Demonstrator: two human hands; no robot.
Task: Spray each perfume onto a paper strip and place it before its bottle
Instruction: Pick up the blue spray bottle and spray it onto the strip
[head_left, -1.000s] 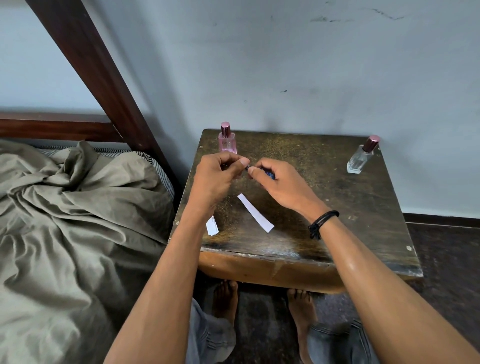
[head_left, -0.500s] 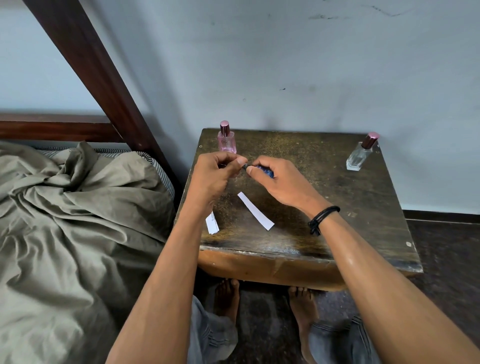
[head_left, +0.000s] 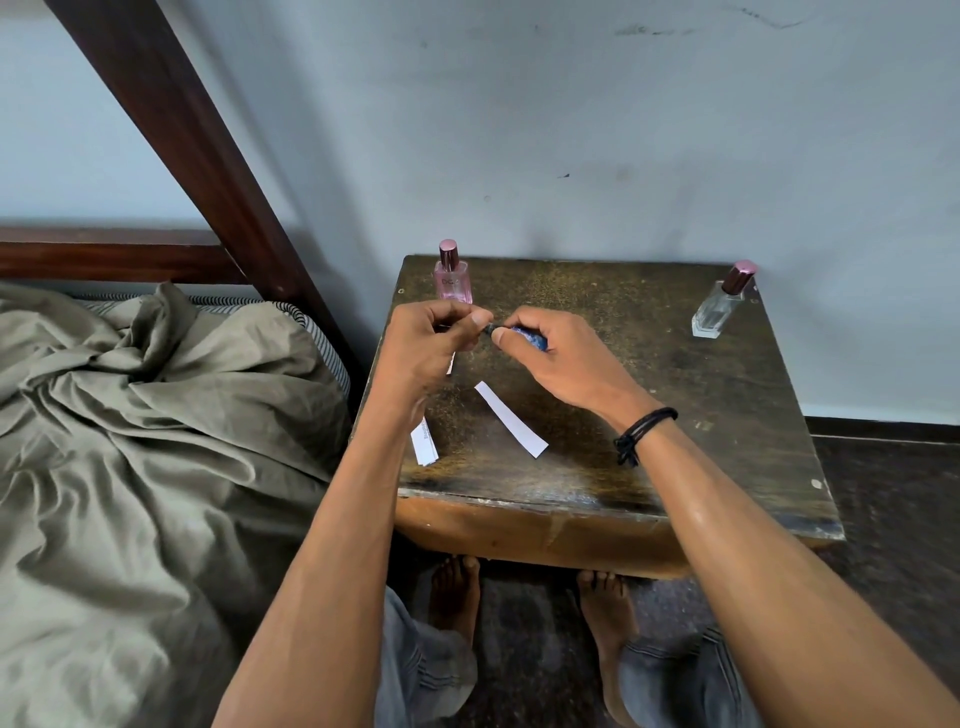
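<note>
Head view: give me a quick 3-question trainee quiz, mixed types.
1. True or false: the pink bottle stands capped at the table's far left corner.
2. The right hand grips: A) a small blue bottle B) scissors C) a lighter.
3. Which bottle stands at the far right corner?
Key: 1 true; 2 A; 3 the clear bottle.
</note>
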